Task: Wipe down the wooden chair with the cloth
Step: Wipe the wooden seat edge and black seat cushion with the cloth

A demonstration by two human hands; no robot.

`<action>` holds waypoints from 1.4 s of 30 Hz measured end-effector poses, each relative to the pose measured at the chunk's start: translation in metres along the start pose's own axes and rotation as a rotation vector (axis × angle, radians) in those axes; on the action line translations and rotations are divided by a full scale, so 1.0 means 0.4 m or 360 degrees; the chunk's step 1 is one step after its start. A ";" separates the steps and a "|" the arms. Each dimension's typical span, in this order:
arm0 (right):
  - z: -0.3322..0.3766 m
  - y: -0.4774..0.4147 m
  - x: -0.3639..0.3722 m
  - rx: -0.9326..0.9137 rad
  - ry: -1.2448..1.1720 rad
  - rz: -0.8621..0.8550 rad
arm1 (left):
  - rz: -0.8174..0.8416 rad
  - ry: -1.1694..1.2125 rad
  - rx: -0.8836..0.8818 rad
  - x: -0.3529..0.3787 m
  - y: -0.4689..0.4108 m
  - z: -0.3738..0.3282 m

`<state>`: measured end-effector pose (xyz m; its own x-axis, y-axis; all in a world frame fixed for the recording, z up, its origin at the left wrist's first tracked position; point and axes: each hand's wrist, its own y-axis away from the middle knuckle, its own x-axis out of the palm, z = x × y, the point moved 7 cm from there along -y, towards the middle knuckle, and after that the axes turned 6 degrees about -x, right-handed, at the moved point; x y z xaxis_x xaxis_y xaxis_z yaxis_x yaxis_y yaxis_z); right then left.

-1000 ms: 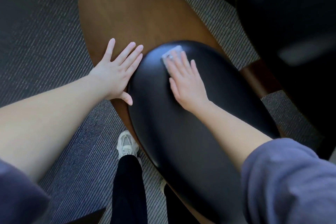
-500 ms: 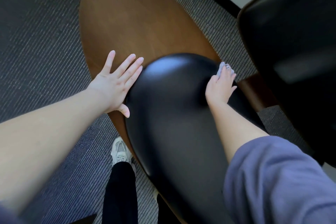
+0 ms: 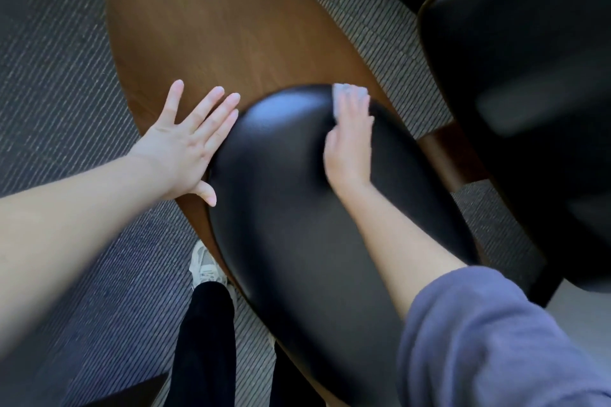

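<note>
My left hand (image 3: 185, 145) still lies flat, fingers spread, on the shell of the wooden chair (image 3: 215, 26), against the left edge of the black cushion (image 3: 297, 225), steadying it. My right hand (image 3: 350, 145) has swept back from the cushion's right edge to its far end, so I judge the padding nearly covered and the wood still unwiped. The cloth (image 3: 347, 94) lies under my straight, pressing fingers, peeking past the fingertips.

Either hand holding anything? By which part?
No grip: right hand presses the cloth flat on the black cushion, fingers over its near part; left hand rests flat on the wooden chair, holding nothing.
</note>
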<state>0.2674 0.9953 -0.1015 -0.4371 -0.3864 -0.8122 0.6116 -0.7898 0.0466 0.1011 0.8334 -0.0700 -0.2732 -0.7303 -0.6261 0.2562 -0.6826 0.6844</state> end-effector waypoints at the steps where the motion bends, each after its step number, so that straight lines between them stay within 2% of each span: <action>1: 0.066 0.016 0.022 -0.0234 -0.0039 0.0100 | 0.0006 0.0001 0.0003 0.000 0.000 0.001; 3: 0.146 0.055 0.059 -0.0591 -0.0055 0.0235 | 0.0022 0.0006 0.0009 -0.001 -0.001 0.001; 4: 0.146 0.058 0.064 -0.0619 -0.0029 0.0236 | 0.0027 0.0006 0.0012 -0.001 -0.001 0.000; 5: 0.121 0.044 0.060 -0.0515 0.0006 0.0196 | 0.0024 0.0001 0.0013 0.000 -0.002 -0.001; 7: 0.054 0.000 0.028 -0.0064 0.0028 0.0036 | 0.0001 -0.0006 0.0021 0.006 -0.002 -0.002; 8: 0.042 -0.014 0.017 0.0069 -0.0001 -0.0037 | -0.0011 -0.0004 0.0026 0.007 -0.002 -0.003; 9: 0.060 -0.015 0.016 0.0035 -0.0018 -0.0050 | -0.0019 -0.0007 0.0028 0.006 -0.002 -0.004; 12: 0.176 0.062 0.082 -0.0597 0.0034 0.0255 | -0.0047 -0.0049 0.0036 0.009 -0.003 -0.003; 14: 0.184 0.093 0.093 -0.0751 0.0053 0.0308 | -0.0077 -0.0046 0.0064 0.009 -0.005 -0.004; 18: 0.106 0.046 0.058 -0.0088 -0.0004 0.0168 | -0.0211 -0.0026 0.0110 0.011 -0.002 -0.004; 19: 0.126 0.058 0.061 -0.0115 -0.0026 0.0177 | -0.0230 -0.0042 0.0116 0.009 -0.001 -0.004; 23: 0.245 0.199 0.111 -0.0841 -0.0018 0.0453 | -0.0388 -0.0104 0.0120 0.000 0.010 0.002; 25: 0.223 0.194 0.101 -0.0858 0.0051 0.0443 | -0.0479 -0.0102 0.0104 0.000 0.018 0.021; 28: 0.203 0.157 0.087 -0.0581 0.0128 0.0335 | -0.0562 -0.0169 0.0096 0.012 0.023 0.048; 29: 0.224 0.174 0.095 -0.0660 0.0145 0.0341 | -0.0586 -0.0183 0.0106 0.015 0.024 0.052; 32: 0.283 0.287 0.151 -0.1239 0.0194 0.0629 | -0.0609 -0.0170 0.0134 0.022 0.030 0.054; 34: 0.272 0.294 0.147 -0.1423 0.0276 0.0701 | -0.0617 -0.0168 0.0138 0.023 0.032 0.051; 35: 0.266 0.269 0.138 -0.1405 0.0315 0.0643 | -0.0613 -0.0181 0.0134 0.024 0.030 0.050; 38: 0.240 0.176 0.105 -0.0979 0.0305 0.0426 | -0.0605 -0.0208 0.0129 0.027 0.024 0.049; 39: 0.240 0.179 0.105 -0.0935 0.0314 0.0386 | -0.0612 -0.0203 0.0131 0.026 0.026 0.049; 40: 0.244 0.203 0.112 -0.1000 0.0323 0.0389 | -0.0620 -0.0186 0.0130 0.025 0.028 0.050; 42: 0.252 0.312 0.131 -0.1337 0.0349 0.0527 | -0.0619 -0.0138 0.0134 0.020 0.031 0.051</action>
<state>0.2543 0.8285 -0.0794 -0.0730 -0.3640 -0.9285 0.9973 -0.0180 -0.0713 0.0832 0.8195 -0.0589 -0.4128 -0.4109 -0.8129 0.0425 -0.9002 0.4335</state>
